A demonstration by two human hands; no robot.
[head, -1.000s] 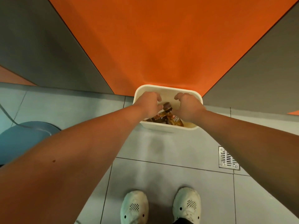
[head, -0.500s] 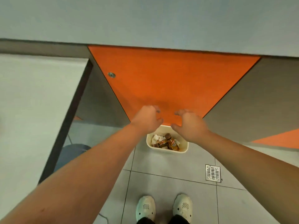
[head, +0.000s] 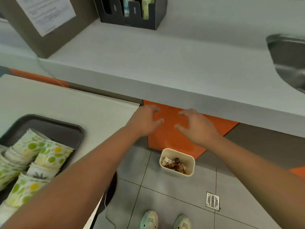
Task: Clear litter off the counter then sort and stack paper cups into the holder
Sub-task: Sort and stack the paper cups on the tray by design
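A: What surrounds the hands?
B: A grey tabletop (head: pixel 148 60) ahead, a steel sink (head: pixel 290 58) at right, a litter-filled bin (head: pixel 177 162) on the floor below.

A: And each grip?
B: Left hand (head: pixel 145 123) and right hand (head: pixel 196 128) hover empty, fingers loosely spread; paper cups (head: pixel 38 159) lie on a dark tray (head: pixel 54 126), well left.

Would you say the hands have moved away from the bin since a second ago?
Yes. Both the left hand and right hand have risen from the bin on the floor and now hover empty near the counter edge.
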